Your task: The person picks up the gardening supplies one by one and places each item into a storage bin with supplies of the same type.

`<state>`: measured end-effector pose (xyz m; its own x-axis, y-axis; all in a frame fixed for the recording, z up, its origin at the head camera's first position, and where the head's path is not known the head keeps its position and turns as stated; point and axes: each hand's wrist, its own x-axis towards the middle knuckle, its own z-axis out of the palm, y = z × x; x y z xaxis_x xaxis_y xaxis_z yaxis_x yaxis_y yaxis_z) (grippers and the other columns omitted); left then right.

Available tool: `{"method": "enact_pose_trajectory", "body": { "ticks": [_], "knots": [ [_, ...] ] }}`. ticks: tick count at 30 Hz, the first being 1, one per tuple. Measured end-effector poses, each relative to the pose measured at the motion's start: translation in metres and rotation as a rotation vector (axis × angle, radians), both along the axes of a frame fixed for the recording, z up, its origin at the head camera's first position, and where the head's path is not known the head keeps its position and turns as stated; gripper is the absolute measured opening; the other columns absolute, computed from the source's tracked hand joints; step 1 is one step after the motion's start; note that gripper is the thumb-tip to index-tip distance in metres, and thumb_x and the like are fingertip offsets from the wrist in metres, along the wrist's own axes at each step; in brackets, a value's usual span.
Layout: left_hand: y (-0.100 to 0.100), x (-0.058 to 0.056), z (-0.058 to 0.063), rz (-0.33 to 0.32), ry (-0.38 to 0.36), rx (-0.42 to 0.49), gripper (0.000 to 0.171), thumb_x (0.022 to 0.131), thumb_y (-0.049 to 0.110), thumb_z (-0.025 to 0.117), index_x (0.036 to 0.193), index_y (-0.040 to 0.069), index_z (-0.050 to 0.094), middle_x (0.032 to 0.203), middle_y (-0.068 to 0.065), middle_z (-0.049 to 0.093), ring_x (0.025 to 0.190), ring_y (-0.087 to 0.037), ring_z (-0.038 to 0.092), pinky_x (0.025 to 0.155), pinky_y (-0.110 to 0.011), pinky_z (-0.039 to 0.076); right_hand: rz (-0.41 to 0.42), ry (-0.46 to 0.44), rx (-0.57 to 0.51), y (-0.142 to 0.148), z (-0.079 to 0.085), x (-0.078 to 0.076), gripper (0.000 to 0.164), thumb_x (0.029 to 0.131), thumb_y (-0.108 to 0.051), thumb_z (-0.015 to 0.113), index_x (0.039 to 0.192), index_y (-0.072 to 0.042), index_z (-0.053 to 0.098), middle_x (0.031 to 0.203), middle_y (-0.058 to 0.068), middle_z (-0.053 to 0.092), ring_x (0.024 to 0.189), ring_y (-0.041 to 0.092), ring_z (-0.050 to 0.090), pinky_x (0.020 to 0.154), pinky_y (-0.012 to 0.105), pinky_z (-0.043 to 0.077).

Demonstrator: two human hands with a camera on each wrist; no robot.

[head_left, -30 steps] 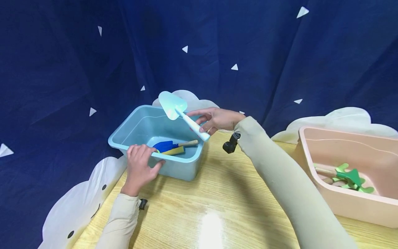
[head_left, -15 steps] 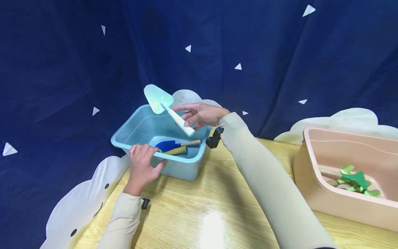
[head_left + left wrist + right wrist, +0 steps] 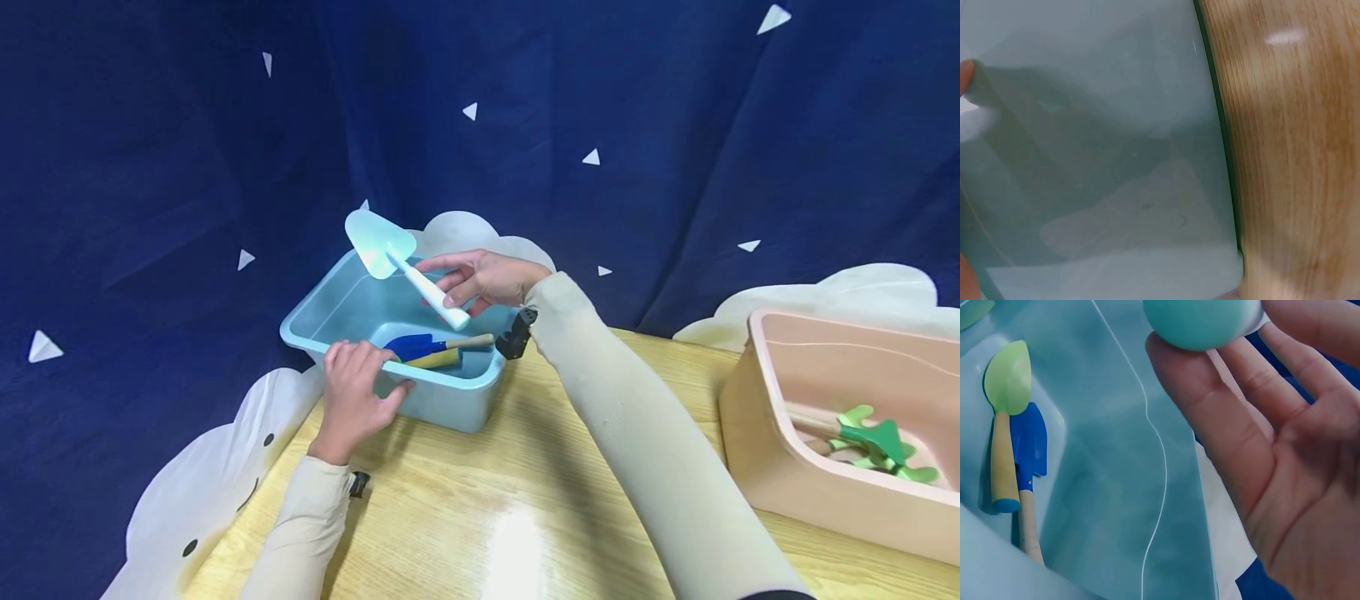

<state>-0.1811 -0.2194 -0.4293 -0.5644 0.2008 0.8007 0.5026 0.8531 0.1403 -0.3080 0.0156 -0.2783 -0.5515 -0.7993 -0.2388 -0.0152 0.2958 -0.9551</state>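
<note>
My right hand (image 3: 498,279) pinches the white handle of a pale blue garden trowel (image 3: 381,242) above the blue bin (image 3: 442,407). The trowel is tilted, its blade up to the left and the handle end down to the right. Close up in the right wrist view, the handle's rounded end (image 3: 1200,322) sits between thumb and fingers. My left hand (image 3: 356,404) grips the bin's near rim, fingers over the edge and thumb outside. On the bin's floor lie a blue shovel (image 3: 1030,444) with a wooden handle and a green scoop (image 3: 1010,381) with a yellow handle.
A pink bin (image 3: 847,500) stands at the right of the wooden table (image 3: 442,517), holding several green tools, among them a dark green shovel (image 3: 885,437). A dark blue curtain (image 3: 525,83) with white triangles hangs behind, and white cloud shapes (image 3: 202,479) line the table's edge.
My right hand has carried the trowel left, farther over the blue bin, then stayed nearly still. The left hand keeps its grip on the rim. The head view has shifted slightly.
</note>
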Motion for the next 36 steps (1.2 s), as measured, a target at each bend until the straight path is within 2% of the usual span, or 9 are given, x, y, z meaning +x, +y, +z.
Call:
{"method": "enact_pose_trajectory", "body": {
  "ticks": [3, 6, 9, 11, 15, 18, 25, 30, 36],
  "knots": [
    [0.005, -0.004, 0.0, -0.012, 0.006, 0.0, 0.041, 0.071, 0.034, 0.081, 0.096, 0.006, 0.063, 0.084, -0.008, 0.06, 0.089, -0.032, 0.053, 0.099, -0.054, 0.032, -0.081, 0.049, -0.017, 0.004, -0.002, -0.001, 0.063, 0.089, -0.004, 0.064, 0.147, -0.024, 0.048, 0.144, 0.012, 0.056, 0.122, 0.029, 0.061, 0.094, 0.045, 0.055],
    [0.009, -0.006, -0.001, -0.029, 0.009, 0.005, 0.04, 0.071, 0.033, 0.08, 0.095, 0.007, 0.063, 0.083, -0.007, 0.059, 0.089, -0.032, 0.053, 0.098, -0.054, 0.032, -0.227, 0.109, -0.059, 0.01, -0.006, -0.002, 0.055, 0.092, -0.004, 0.06, 0.144, -0.02, 0.051, 0.147, 0.006, 0.054, 0.132, 0.029, 0.055, 0.105, 0.048, 0.049],
    [0.013, -0.008, -0.001, -0.044, 0.013, 0.012, 0.04, 0.07, 0.034, 0.08, 0.094, 0.007, 0.062, 0.082, -0.007, 0.058, 0.088, -0.032, 0.052, 0.098, -0.053, 0.032, -0.348, 0.156, -0.083, 0.018, -0.011, -0.003, 0.048, 0.095, -0.002, 0.057, 0.14, -0.017, 0.055, 0.144, 0.005, 0.056, 0.133, 0.029, 0.054, 0.109, 0.049, 0.046],
    [0.014, -0.009, -0.001, -0.053, 0.009, 0.015, 0.04, 0.07, 0.034, 0.079, 0.094, 0.007, 0.062, 0.082, -0.008, 0.058, 0.089, -0.032, 0.052, 0.097, -0.053, 0.032, -0.391, 0.181, -0.08, 0.024, -0.013, -0.002, 0.045, 0.095, -0.002, 0.057, 0.138, -0.016, 0.057, 0.142, 0.006, 0.058, 0.132, 0.028, 0.055, 0.108, 0.049, 0.047],
    [0.016, -0.011, 0.0, -0.063, -0.002, 0.015, 0.04, 0.071, 0.035, 0.078, 0.094, 0.007, 0.062, 0.083, -0.008, 0.058, 0.09, -0.033, 0.051, 0.097, -0.054, 0.031, -0.431, 0.257, -0.033, 0.033, -0.015, 0.003, 0.038, 0.097, -0.004, 0.055, 0.134, -0.013, 0.059, 0.137, 0.009, 0.06, 0.129, 0.028, 0.056, 0.106, 0.049, 0.049],
    [0.016, -0.013, -0.001, -0.07, -0.011, 0.016, 0.04, 0.071, 0.035, 0.079, 0.094, 0.007, 0.062, 0.084, -0.007, 0.059, 0.09, -0.032, 0.051, 0.098, -0.054, 0.031, -0.444, 0.346, 0.014, 0.039, -0.015, 0.01, 0.034, 0.097, -0.004, 0.055, 0.13, -0.01, 0.061, 0.132, 0.012, 0.063, 0.123, 0.029, 0.06, 0.102, 0.046, 0.051],
    [0.006, -0.013, -0.003, -0.069, -0.012, 0.023, 0.04, 0.07, 0.032, 0.081, 0.094, 0.006, 0.062, 0.084, -0.01, 0.059, 0.088, -0.035, 0.05, 0.099, -0.056, 0.03, -0.396, 0.537, 0.105, 0.051, -0.012, 0.03, 0.029, 0.097, -0.007, 0.055, 0.124, -0.008, 0.065, 0.128, 0.012, 0.064, 0.113, 0.026, 0.063, 0.098, 0.039, 0.052],
    [-0.003, -0.01, -0.002, -0.053, 0.001, 0.037, 0.039, 0.07, 0.031, 0.08, 0.093, 0.005, 0.061, 0.083, -0.011, 0.058, 0.087, -0.037, 0.05, 0.098, -0.057, 0.029, -0.408, 0.676, 0.082, 0.064, -0.006, 0.055, 0.027, 0.097, -0.01, 0.057, 0.122, -0.011, 0.067, 0.127, 0.008, 0.067, 0.111, 0.023, 0.064, 0.094, 0.04, 0.054],
    [-0.007, -0.009, -0.003, -0.053, 0.008, 0.056, 0.039, 0.07, 0.029, 0.079, 0.094, 0.004, 0.062, 0.083, -0.011, 0.058, 0.087, -0.037, 0.049, 0.096, -0.057, 0.028, -0.488, 0.783, -0.026, 0.09, -0.008, 0.101, 0.026, 0.096, -0.01, 0.06, 0.121, -0.01, 0.067, 0.124, 0.008, 0.067, 0.112, 0.021, 0.064, 0.091, 0.037, 0.056]
  ]
}}
